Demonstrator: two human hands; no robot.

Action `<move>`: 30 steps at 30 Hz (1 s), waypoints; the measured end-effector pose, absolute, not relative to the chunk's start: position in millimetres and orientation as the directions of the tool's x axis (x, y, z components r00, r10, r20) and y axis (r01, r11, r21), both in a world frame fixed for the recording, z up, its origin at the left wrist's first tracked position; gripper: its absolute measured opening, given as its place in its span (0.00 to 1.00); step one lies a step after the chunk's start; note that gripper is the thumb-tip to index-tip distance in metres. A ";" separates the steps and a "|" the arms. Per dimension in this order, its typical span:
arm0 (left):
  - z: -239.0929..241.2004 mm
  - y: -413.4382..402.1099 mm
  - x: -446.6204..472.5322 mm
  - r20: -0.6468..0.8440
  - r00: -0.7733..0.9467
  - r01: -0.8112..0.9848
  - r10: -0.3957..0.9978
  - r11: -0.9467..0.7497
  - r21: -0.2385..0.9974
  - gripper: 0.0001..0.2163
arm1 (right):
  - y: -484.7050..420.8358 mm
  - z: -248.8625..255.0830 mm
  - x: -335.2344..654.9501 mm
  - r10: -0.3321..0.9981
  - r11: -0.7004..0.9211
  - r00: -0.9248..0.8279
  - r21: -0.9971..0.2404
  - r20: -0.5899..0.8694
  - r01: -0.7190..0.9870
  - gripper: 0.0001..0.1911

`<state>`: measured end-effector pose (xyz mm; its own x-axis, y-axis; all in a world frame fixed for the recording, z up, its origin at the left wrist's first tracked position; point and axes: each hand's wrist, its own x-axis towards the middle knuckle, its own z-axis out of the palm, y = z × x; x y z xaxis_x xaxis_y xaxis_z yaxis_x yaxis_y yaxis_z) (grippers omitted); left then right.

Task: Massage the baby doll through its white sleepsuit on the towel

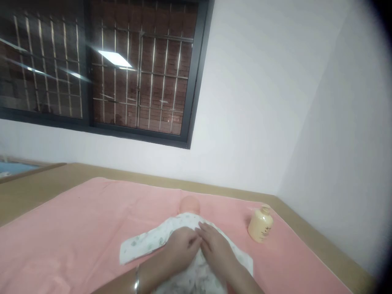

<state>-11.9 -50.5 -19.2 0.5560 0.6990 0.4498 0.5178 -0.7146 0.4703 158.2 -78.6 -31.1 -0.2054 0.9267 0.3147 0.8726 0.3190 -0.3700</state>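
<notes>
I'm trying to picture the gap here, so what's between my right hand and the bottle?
In the head view, part of the white sleeve lies beside your right hand, then pink cloth stretches to the bottle.

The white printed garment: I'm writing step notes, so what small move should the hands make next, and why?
Perhaps gently smooth the upper front of the garment: the left hand, curled, and the right hand, flatter, are close together over it, just below the round head, and the sleeves lie spread to both sides. Whether either hand grips any cloth is hidden.
</notes>
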 end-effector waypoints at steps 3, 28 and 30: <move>-15.7 -20.8 2.4 0.330 0.406 0.627 0.852 -0.522 0.578 0.13 | -93.9 -28.0 147.3 0.912 0.314 -0.166 -0.378 0.374 0.871 0.22; -27.3 8.6 -3.1 0.079 0.158 0.906 0.984 -0.177 0.384 0.23 | -18.4 -5.4 129.5 0.985 -0.172 0.165 -0.247 -0.048 0.954 0.36; -28.1 20.2 -6.9 0.002 0.148 0.898 0.989 -0.135 0.419 0.25 | -29.7 -3.7 123.8 0.993 -0.105 0.111 -0.156 0.027 0.982 0.30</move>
<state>-6.9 20.2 -28.1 0.1482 0.9890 0.0016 0.8978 -0.1352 0.4191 123.8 -29.7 -3.7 0.1110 0.9935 0.0269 0.9821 -0.1055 -0.1561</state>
